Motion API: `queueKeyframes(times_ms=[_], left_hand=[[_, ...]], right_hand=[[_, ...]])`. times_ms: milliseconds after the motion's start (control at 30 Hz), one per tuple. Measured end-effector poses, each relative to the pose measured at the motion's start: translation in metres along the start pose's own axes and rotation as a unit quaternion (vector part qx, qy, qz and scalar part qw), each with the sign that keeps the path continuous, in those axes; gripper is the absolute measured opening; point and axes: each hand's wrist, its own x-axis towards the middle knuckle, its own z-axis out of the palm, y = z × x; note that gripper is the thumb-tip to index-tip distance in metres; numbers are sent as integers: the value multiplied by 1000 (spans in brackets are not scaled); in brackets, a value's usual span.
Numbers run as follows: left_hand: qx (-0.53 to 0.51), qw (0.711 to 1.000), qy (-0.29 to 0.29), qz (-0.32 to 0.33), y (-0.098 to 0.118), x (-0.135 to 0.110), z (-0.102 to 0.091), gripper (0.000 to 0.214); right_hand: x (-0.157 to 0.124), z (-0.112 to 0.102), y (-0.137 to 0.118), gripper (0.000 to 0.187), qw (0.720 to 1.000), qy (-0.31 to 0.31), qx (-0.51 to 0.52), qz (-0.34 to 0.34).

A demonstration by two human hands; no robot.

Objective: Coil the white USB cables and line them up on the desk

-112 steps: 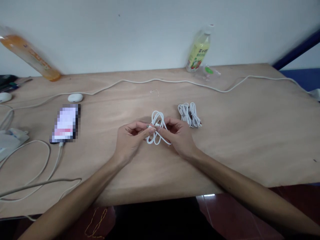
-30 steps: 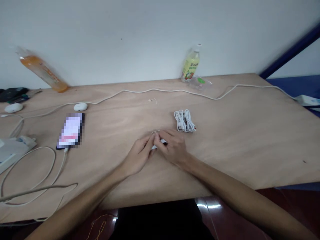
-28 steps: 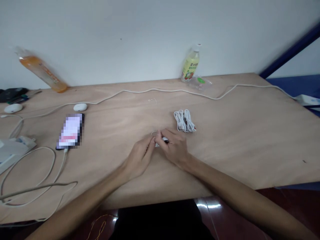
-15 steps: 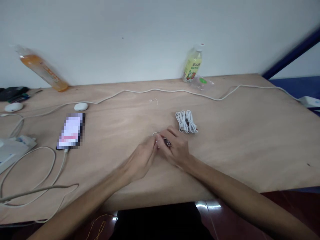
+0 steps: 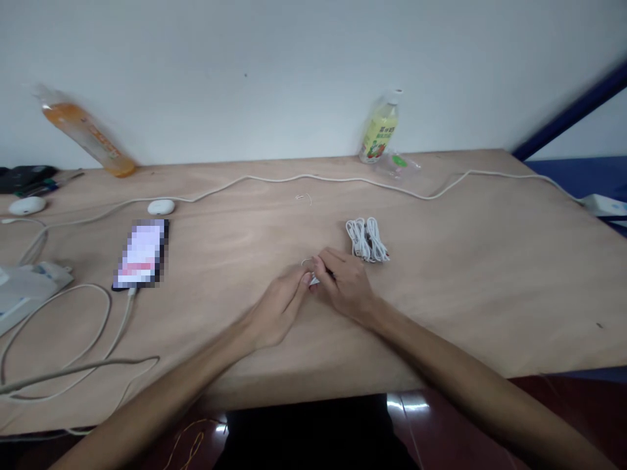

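1. Two bare hands meet near the middle of the wooden table (image 5: 490, 274). The left hand (image 5: 277, 310) and the right hand (image 5: 345, 287) have their fingertips touching.
2. Between them sits one small white cable bundle (image 5: 313, 281), almost wholly covered; only a sliver of white and a thin loop behind the fingers show. It lies low on the table, just in front of the person.
3. The right hand's fingers are curled down over the bundle and pinch it. The left hand's fingers are drawn together with the tips pressed to the same bundle.
4. One second coiled white cable (image 5: 367, 239) lies free on the table just beyond and to the right of the right hand, not touched by it.
5. Two bottles stand or lean at the wall: one yellow-green bottle (image 5: 379, 130) upright at the back, one orange bottle (image 5: 85, 137) tilted at the far left.
6. One phone (image 5: 142, 254) lies flat to the left, well apart from the hands, with a cord at its near end.
7. One long white cord (image 5: 274, 177) runs across the back of the table. More loose cords (image 5: 63, 339) loop near the left edge.
8. Two small white oval objects lie at the left: one (image 5: 160, 207) just behind the phone, one (image 5: 27, 205) near the table's edge.
9. One tiny wire scrap (image 5: 304, 197) lies alone behind the hands.
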Motion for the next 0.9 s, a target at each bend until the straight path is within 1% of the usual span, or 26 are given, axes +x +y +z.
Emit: queueKeyframes(times_ms=[100, 167, 200, 267, 333, 367, 400, 433, 467, 533, 600, 667, 700, 767, 833, 900], left_hand=[[1, 1000, 5, -3, -1, 0, 0, 39], [-18, 1000, 5, -19, -1, -2, 1, 42], [-39, 999, -2, -36, -1, -2, 2, 43], [-113, 989, -22, -92, -2, -3, 4, 47], [-203, 965, -50, -158, -3, -2, 6, 51], [-236, 953, -61, -181, -3, -2, 7, 52], [-249, 947, -64, -190, -4, -1, 7, 52], [-236, 953, -58, -182, -4, -1, 7, 52], [-198, 967, -40, -154, -4, -1, 7, 50], [-75, 995, 13, -65, -5, -2, 6, 43], [46, 998, 48, 9, -6, -3, 5, 31], [107, 992, 51, 37, -7, -4, 4, 24], [117, 991, 46, 40, -8, -4, 3, 24], [101, 993, 42, 43, -8, -3, 3, 27], [47, 997, 48, 31, -5, -1, 3, 30], [-37, 997, 62, -16, -1, 1, 3, 31]], right_hand=[[0, -2, 1, 39, 999, -21, 16, 28], [0, -5, 2, 39, 998, -40, 26, 30], [0, -6, 2, 38, 998, -51, 30, 24], [-1, -9, 4, 38, 997, -74, 31, 2], [-1, -10, 7, 38, 995, -91, 23, -17], [-1, -9, 7, 39, 995, -92, 19, -20], [-2, -9, 8, 40, 996, -88, 17, -18], [-2, -9, 8, 42, 996, -81, 20, -12], [-1, -8, 8, 44, 997, -73, 25, -3], [-1, -8, 5, 46, 997, -62, 39, 30], [-1, -8, 1, 49, 994, -65, 52, 76], [-1, -8, -3, 52, 988, -76, 66, 121], [-1, -8, -5, 53, 985, -82, 73, 137], [-2, -8, -7, 52, 983, -82, 75, 148], [-3, -7, -7, 48, 988, -70, 58, 128], [-3, -7, -5, 44, 993, -62, 36, 92]])
